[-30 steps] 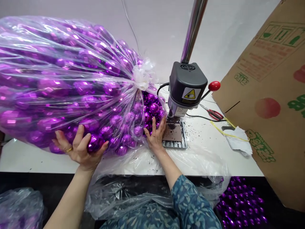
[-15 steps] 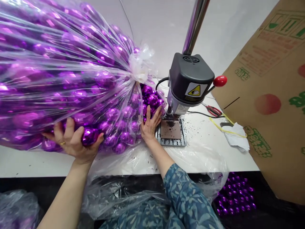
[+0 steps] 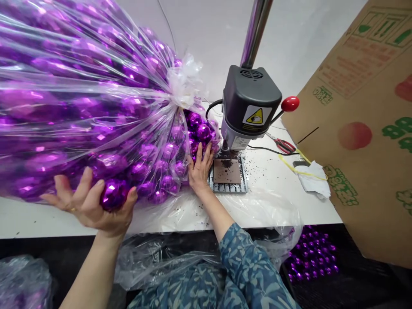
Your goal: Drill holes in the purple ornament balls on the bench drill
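A big clear plastic bag (image 3: 80,107) stuffed with shiny purple balls lies tilted over the white table (image 3: 38,219), its knotted neck (image 3: 183,83) pointing right. My left hand (image 3: 92,206) cups the bag's underside with fingers spread around a ball. My right hand (image 3: 199,169) presses flat, fingers apart, against the bag's right end, beside the plate (image 3: 228,174) of a small drill press (image 3: 249,109).
The press has a chrome column (image 3: 254,32) and a red-knobbed lever (image 3: 289,104). Red scissors (image 3: 285,146), yellow cord and white cloth (image 3: 310,180) lie to the right. A tilted cardboard box (image 3: 363,124) blocks the right side. More purple balls (image 3: 313,253) and loose plastic (image 3: 167,257) sit below the table edge.
The bag has risen and tipped further up on the left. My left hand has slid lower and leftward under it; my right hand stays against the bag's end.
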Demonstrator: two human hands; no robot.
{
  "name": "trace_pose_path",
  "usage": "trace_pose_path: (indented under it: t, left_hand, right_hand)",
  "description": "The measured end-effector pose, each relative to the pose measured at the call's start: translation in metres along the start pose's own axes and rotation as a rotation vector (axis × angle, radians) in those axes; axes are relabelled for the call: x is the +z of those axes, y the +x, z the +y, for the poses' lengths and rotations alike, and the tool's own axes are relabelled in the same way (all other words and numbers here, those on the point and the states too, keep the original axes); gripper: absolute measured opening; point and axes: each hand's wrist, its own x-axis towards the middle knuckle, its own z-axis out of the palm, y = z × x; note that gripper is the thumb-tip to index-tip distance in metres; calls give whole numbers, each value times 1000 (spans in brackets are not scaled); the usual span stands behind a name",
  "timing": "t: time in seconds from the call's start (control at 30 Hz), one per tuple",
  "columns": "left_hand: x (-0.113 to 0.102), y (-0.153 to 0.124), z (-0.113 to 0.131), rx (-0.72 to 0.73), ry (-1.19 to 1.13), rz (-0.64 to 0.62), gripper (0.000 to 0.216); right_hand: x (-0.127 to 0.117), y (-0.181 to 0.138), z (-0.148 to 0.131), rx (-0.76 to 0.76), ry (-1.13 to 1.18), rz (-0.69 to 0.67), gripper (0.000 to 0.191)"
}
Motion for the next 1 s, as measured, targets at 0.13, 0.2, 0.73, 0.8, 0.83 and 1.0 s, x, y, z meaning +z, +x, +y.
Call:
trace_pose_path:
  t: [0.13,0.2,0.73,0.8,0.83,1.0]
  left_hand:
    - [-15,1,60,57,-286,-59,64]
    - [-13,0,96,-83,-513,-266,56]
    - [103,-27,190,-1739,-1542,-1102,32]
    - [107,-35,187,-1707,-1552,-1073,29]
    - [108,-38,185,-1673,-1547,-1071,30]
    - [112,-52,175,-1464,-1473,-1022,49]
  right_hand:
    - [-10,-10,2,-22,45,-11,71]
    - [-19,-19,4,-47,78,-15,72]
    - [-232,-48,113,87,389,339,31]
    - [-248,-36,110,100,415,353,31]
    - [-253,-33,108,100,423,349,32]
    - [-243,-43,94,55,401,77,26]
